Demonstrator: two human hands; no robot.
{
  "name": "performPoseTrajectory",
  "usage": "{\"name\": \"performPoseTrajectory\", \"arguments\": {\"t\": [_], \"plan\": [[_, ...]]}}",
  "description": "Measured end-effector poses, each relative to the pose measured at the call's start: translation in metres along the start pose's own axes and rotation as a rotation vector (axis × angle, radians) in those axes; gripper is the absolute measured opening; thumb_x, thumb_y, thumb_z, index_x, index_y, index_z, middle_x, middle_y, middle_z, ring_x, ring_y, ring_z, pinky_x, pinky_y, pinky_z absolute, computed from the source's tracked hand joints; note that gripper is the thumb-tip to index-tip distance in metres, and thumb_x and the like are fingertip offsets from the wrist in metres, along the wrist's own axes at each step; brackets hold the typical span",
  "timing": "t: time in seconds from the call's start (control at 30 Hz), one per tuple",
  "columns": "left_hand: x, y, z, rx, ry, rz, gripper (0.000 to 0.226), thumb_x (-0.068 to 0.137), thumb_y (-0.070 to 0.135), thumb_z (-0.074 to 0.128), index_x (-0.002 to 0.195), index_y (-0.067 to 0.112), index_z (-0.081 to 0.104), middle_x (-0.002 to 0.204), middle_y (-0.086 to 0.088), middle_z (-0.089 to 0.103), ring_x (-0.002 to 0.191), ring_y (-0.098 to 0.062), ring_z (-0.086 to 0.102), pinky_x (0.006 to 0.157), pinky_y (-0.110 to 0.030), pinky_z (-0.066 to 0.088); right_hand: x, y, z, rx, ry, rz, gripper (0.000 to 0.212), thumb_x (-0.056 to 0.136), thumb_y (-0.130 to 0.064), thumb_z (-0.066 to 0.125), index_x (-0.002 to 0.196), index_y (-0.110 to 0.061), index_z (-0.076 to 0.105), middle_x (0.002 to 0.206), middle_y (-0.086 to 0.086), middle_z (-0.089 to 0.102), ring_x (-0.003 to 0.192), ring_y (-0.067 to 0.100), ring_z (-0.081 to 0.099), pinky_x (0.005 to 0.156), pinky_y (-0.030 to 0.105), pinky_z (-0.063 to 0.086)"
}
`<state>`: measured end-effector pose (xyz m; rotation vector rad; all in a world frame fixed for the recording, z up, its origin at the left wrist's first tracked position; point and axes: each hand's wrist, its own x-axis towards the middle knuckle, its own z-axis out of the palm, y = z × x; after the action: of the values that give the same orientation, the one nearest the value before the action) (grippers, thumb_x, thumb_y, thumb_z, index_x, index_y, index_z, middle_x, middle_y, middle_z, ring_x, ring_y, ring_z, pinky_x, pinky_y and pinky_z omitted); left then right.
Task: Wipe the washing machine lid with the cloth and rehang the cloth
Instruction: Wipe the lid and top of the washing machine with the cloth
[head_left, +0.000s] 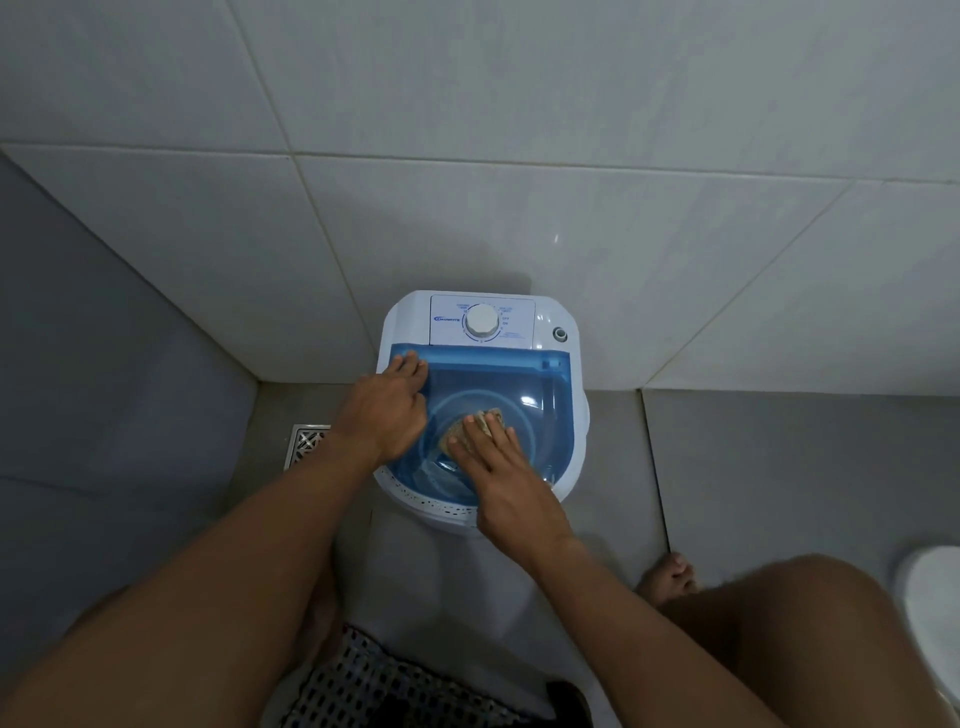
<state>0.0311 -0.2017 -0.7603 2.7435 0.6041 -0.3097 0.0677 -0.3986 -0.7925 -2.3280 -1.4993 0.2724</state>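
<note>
A small white washing machine (550, 322) stands in a tiled corner, seen from above. Its see-through blue lid (540, 384) lies closed over the tub. My right hand (498, 478) presses flat on a folded beige cloth (491, 418) near the middle of the lid, with only the cloth's far edge showing past the fingers. My left hand (387, 408) rests palm down on the lid's left edge, fingers spread toward the back left corner, holding nothing.
A white control panel with a round dial (481, 320) sits behind the lid. A metal floor drain (306, 441) lies left of the machine. A white toilet rim (935, 613) shows at the right edge. My bare knees and foot (670, 577) flank the machine.
</note>
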Motion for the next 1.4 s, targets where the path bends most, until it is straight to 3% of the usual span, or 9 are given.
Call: {"name": "performPoseTrajectory", "arguments": {"t": [0.17,0.27,0.37,0.77,1.03,1.17,1.23,1.3,1.4], "plan": [[-0.001,-0.001,0.000,-0.015,0.005,-0.002,0.053,0.097,0.017,0.032,0.148,0.008,0.023,0.158,-0.009,0.018,0.145,-0.022,0.018,0.114,-0.047,0.027,0.001,0.002,-0.009,-0.117,-0.024,-0.058,0.062,0.077,0.004,0.061,0.137,-0.007,0.050,0.146,0.020,0.042,0.140,0.043,0.029,0.116,0.052,0.017],[-0.001,-0.001,0.000,-0.008,-0.009,-0.006,0.053,0.097,0.018,0.031,0.149,0.008,0.021,0.159,-0.009,0.016,0.145,-0.022,0.016,0.114,-0.050,0.026,0.006,0.003,-0.016,-0.194,-0.013,-0.078,0.046,0.078,-0.005,0.064,0.124,-0.007,0.061,0.131,0.018,0.051,0.121,0.037,0.041,0.097,0.052,0.045],[0.000,0.000,-0.001,-0.012,-0.017,-0.005,0.053,0.097,0.017,0.031,0.149,0.008,0.020,0.159,-0.009,0.015,0.146,-0.022,0.015,0.114,-0.051,0.025,0.009,0.003,-0.018,-0.260,0.010,-0.076,0.035,0.081,-0.010,0.060,0.116,-0.006,0.063,0.122,0.016,0.052,0.110,0.033,0.041,0.088,0.049,0.047],[0.000,-0.002,0.001,-0.028,-0.028,-0.007,0.054,0.097,0.019,0.031,0.149,0.010,0.019,0.159,-0.008,0.013,0.146,-0.022,0.013,0.116,-0.052,0.021,0.004,0.002,-0.016,-0.359,0.021,0.087,0.038,0.086,-0.015,0.039,0.111,-0.006,0.066,0.121,0.013,0.053,0.111,0.033,0.048,0.087,0.046,0.044],[0.001,-0.004,0.003,-0.033,-0.042,-0.016,0.055,0.097,0.019,0.029,0.150,0.011,0.017,0.160,-0.006,0.010,0.146,-0.020,0.010,0.116,-0.051,0.020,-0.013,0.003,0.001,-0.090,0.161,0.384,0.056,0.076,0.001,0.061,0.130,-0.012,0.054,0.134,0.018,0.045,0.117,0.034,0.041,0.092,0.047,0.046],[0.001,-0.006,0.004,-0.030,-0.039,-0.017,0.055,0.097,0.019,0.029,0.150,0.011,0.017,0.160,-0.006,0.010,0.146,-0.020,0.010,0.116,-0.050,0.020,-0.010,0.011,0.000,-0.011,0.240,0.429,0.058,0.076,0.003,0.060,0.131,-0.014,0.054,0.138,0.015,0.045,0.129,0.035,0.035,0.107,0.051,0.036],[0.002,-0.006,0.005,-0.028,-0.035,-0.014,0.055,0.097,0.020,0.028,0.150,0.011,0.017,0.160,-0.006,0.010,0.146,-0.020,0.011,0.116,-0.051,0.022,-0.007,0.011,0.000,0.044,0.242,0.409,0.064,0.071,0.009,0.050,0.132,-0.012,0.053,0.142,0.015,0.044,0.138,0.037,0.028,0.117,0.055,0.019],[0.002,-0.006,0.005,-0.025,-0.030,-0.011,0.055,0.096,0.020,0.029,0.150,0.011,0.018,0.160,-0.007,0.011,0.146,-0.021,0.012,0.115,-0.051,0.023,-0.003,0.007,0.002,0.083,0.216,0.394,0.070,0.068,0.010,0.046,0.135,-0.010,0.050,0.147,0.016,0.040,0.144,0.036,0.020,0.120,0.051,0.004],[0.001,-0.005,0.004,-0.028,-0.028,-0.010,0.055,0.096,0.019,0.030,0.149,0.010,0.018,0.159,-0.007,0.012,0.146,-0.021,0.012,0.115,-0.052,0.023,0.005,-0.004,0.008,0.114,0.152,0.283,0.070,0.071,0.010,0.048,0.140,-0.006,0.045,0.151,0.019,0.036,0.146,0.034,0.016,0.121,0.043,0.000]]}}
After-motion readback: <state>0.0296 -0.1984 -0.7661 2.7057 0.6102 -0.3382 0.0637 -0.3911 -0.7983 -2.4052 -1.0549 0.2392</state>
